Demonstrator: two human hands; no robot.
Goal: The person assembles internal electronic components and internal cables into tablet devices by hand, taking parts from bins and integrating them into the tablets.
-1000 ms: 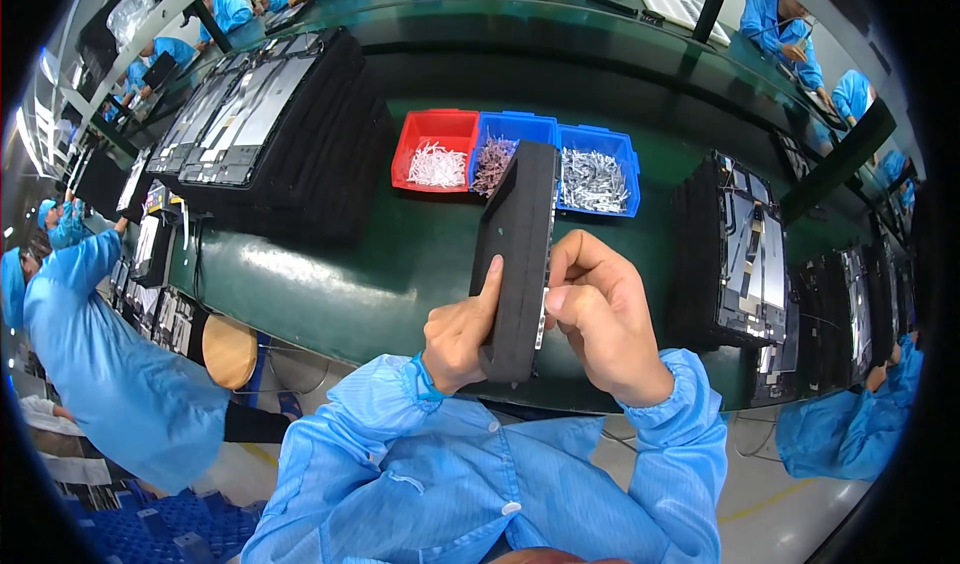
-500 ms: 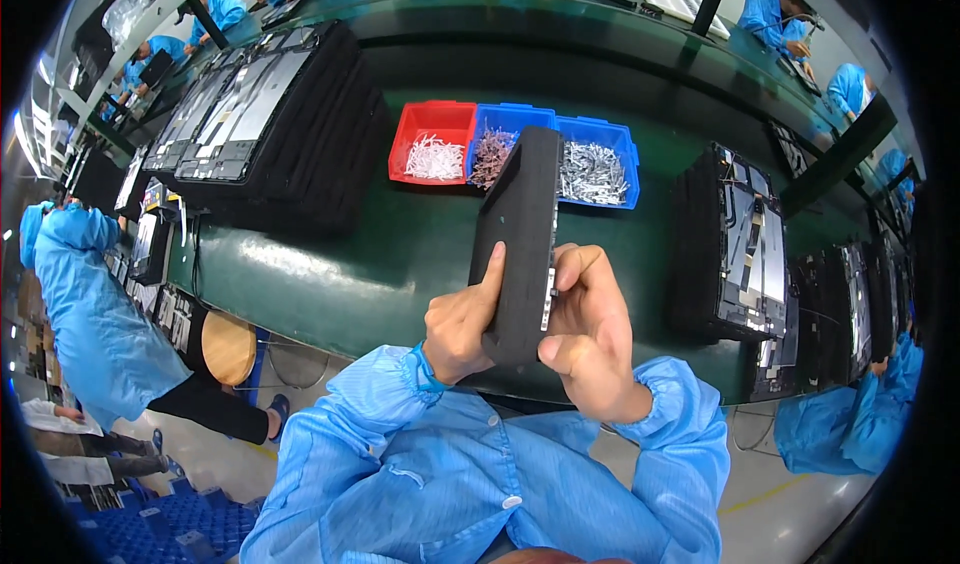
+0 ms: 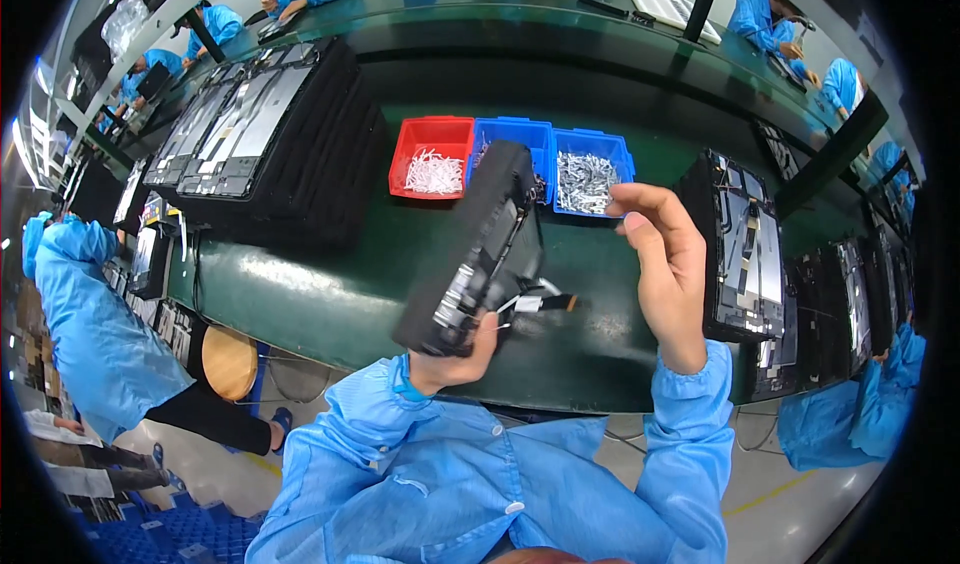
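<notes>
My left hand point(image 3: 455, 364) grips the lower end of a thick black-framed electronic panel point(image 3: 470, 254), thumb on its face and fingers behind. The panel is tilted, its metallic inner side turned to the right. A ribbon cable point(image 3: 540, 302), white and black with an orange tip, sticks out from its lower right side. My right hand point(image 3: 668, 269) is raised off the panel, fingers loosely bent and apart, with nothing visible in them. Its fingertips are at the near right corner of a blue bin point(image 3: 594, 144) of small silvery pieces; whether they touch it, I cannot tell.
A red bin point(image 3: 433, 129) holds white strips. The middle blue bin point(image 3: 515, 132) is partly hidden by the panel. Tall stacks of black-framed panels stand left point(image 3: 330, 144) and right point(image 3: 715, 254) on the green table point(image 3: 300, 284). Other people in blue work around.
My right hand has let go of the panel's edge and moved right and up toward the blue bin. My left hand has turned the panel, bringing its inner side and ribbon cable into view.
</notes>
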